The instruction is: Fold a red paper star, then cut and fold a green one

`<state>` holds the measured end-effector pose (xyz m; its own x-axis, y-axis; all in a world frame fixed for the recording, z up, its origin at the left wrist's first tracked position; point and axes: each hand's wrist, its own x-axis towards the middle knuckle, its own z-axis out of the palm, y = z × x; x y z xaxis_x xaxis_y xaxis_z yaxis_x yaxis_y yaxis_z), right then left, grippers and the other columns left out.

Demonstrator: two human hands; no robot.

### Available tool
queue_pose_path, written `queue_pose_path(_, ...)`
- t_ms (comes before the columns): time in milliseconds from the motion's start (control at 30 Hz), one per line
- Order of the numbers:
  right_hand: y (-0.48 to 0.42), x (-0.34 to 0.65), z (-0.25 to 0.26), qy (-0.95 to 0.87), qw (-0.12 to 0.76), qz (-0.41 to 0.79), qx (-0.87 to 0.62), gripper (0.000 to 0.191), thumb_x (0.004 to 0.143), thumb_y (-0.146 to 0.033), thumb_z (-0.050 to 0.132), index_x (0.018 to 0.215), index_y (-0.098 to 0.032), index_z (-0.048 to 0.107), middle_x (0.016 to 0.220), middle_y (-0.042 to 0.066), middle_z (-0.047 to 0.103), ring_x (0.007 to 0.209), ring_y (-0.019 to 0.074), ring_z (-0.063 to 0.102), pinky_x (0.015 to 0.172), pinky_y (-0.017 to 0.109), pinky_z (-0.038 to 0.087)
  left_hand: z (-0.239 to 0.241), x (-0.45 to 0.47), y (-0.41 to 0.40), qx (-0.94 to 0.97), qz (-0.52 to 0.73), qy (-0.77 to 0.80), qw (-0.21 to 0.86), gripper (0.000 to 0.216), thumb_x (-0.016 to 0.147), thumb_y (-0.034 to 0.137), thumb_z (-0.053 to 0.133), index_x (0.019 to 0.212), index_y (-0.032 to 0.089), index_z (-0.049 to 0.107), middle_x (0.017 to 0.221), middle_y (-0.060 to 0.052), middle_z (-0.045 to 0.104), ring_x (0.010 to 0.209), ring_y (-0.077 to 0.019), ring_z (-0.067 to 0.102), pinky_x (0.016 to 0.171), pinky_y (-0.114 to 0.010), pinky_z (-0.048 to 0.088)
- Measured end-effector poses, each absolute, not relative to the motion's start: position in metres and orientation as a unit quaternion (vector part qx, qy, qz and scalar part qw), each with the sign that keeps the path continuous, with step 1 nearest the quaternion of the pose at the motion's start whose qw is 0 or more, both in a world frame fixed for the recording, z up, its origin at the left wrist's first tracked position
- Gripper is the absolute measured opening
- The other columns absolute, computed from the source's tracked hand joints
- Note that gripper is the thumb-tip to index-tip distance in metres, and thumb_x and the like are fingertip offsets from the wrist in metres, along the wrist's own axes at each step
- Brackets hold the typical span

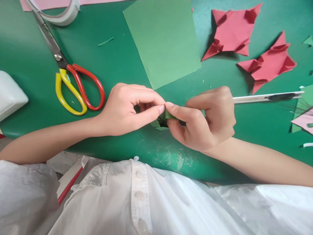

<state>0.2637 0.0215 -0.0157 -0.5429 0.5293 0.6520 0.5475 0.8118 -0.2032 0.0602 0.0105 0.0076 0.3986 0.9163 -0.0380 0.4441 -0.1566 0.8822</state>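
Near the front edge of the smooth green tabletop (141,147), the left hand (128,109) and the right hand (217,122) pinch a small folded piece of green paper (168,115), thumbs almost touching, seemingly to keep the fold from springing open. Just beyond lies a large flat green paper sheet (163,42); farther out, red-and-yellow-handled metal scissors (64,62) and two pointed-cornered red paper shapes (233,31) flank it, probably leaving the fingers room.

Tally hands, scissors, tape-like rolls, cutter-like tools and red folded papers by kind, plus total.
Hands: 2 (left hand, right hand)
Scissors: 1
Tape-like roll: 1
Cutter-like tool: 1
Red folded papers: 2
Total: 7
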Motion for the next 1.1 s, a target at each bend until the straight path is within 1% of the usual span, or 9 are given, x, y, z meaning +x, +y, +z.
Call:
queue_pose_path(167,0.028,0.264,-0.016,-0.883,0.387,-0.037,-0.262,0.008,0.087,-0.015,0.065,0.089,-0.022,0.061,0.07,-0.001,0.056,0.06,0.0117,0.048,0.055,0.028,0.038,0.009,0.061,0.011,0.697,0.275,0.483,0.454,0.018,0.091,0.022,0.061,0.077,0.022,0.072,0.071,0.005,0.072,0.058,-0.005,0.058,0.055,-0.019,0.042)
queue_pose_path(267,0.027,0.264,-0.016,-0.883,0.39,-0.04,-0.258,0.005,0.088,-0.02,0.064,0.093,-0.018,0.064,0.071,0.001,0.055,0.062,0.0129,0.046,0.056,0.029,0.037,0.009,0.06,0.011,0.686,0.292,0.48,0.462,0.016,0.091,0.021,0.061,0.079,0.021,0.073,0.072,0.005,0.072,0.058,-0.0046,0.06,0.052,-0.017,0.043)
queue_pose_path(367,0.024,0.267,-0.017,-0.896,0.355,-0.06,-0.259,0.022,0.093,-0.031,0.058,0.105,-0.014,0.067,0.074,0.004,0.055,0.067,0.0148,0.046,0.059,0.03,0.04,0.008,0.059,0.011,0.676,0.304,0.483,0.466,0.017,0.092,0.022,0.06,0.082,0.02,0.074,0.074,0.005,0.073,0.061,-0.0058,0.062,0.053,-0.018,0.045)
queue_pose_path(500,0.018,0.268,-0.019,-0.893,0.329,-0.09,-0.295,0.042,0.097,-0.047,0.05,0.117,-0.015,0.067,0.078,0.007,0.057,0.072,0.017,0.05,0.062,0.032,0.043,0.007,0.056,0.012,0.685,0.296,0.493,0.448,0.023,0.097,0.028,0.055,0.084,0.02,0.073,0.07,0.005,0.069,0.06,-0.0069,0.061,0.052,-0.02,0.045)
queue_pose_path(633,0.014,0.267,-0.023,-0.886,0.33,-0.107,-0.307,0.053,0.097,-0.053,0.047,0.122,-0.012,0.069,0.081,0.01,0.058,0.074,0.0191,0.051,0.063,0.035,0.043,0.006,0.056,0.011,0.685,0.316,0.474,0.455,0.02,0.097,0.029,0.056,0.089,0.021,0.073,0.077,0.004,0.072,0.065,-0.0079,0.065,0.058,-0.02,0.052)
queue_pose_path(800,0.011,0.272,-0.024,-0.893,0.289,-0.014,-0.345,0.061,0.096,-0.062,0.045,0.14,-0.023,0.058,0.085,0.009,0.06,0.078,0.021,0.055,0.069,0.039,0.046,0.004,0.058,0.01,0.679,0.33,0.474,0.454,0.01,0.092,0.03,0.066,0.093,0.023,0.073,0.084,0.005,0.075,0.072,-0.0092,0.07,0.067,-0.019,0.06)
queue_pose_path(900,0.013,0.274,-0.021,-0.894,0.288,0.021,-0.342,0.058,0.097,-0.059,0.044,0.14,-0.023,0.057,0.09,0.009,0.062,0.082,0.022,0.057,0.072,0.04,0.048,0.003,0.058,0.01,0.678,0.329,0.474,0.455,0.009,0.092,0.027,0.065,0.094,0.023,0.073,0.087,0.006,0.076,0.073,-0.0089,0.072,0.069,-0.018,0.062)
queue_pose_path(1000,0.015,0.274,-0.018,-0.891,0.293,0.023,-0.345,0.049,0.1,-0.05,0.041,0.136,-0.022,0.058,0.099,0.01,0.063,0.091,0.0237,0.06,0.079,0.043,0.049,0.002,0.057,0.011,0.678,0.329,0.473,0.456,0.01,0.093,0.025,0.064,0.094,0.022,0.073,0.087,0.006,0.076,0.074,-0.0091,0.072,0.069,-0.018,0.063)
queue_pose_path(1100,0.018,0.271,-0.018,-0.888,0.291,0.067,-0.349,0.04,0.102,-0.039,0.039,0.135,-0.024,0.054,0.104,0.009,0.063,0.094,0.0234,0.061,0.08,0.042,0.048,0.003,0.057,0.011,0.675,0.325,0.474,0.463,0.011,0.093,0.023,0.062,0.096,0.023,0.073,0.089,0.007,0.076,0.075,-0.0091,0.073,0.069,-0.019,0.064)
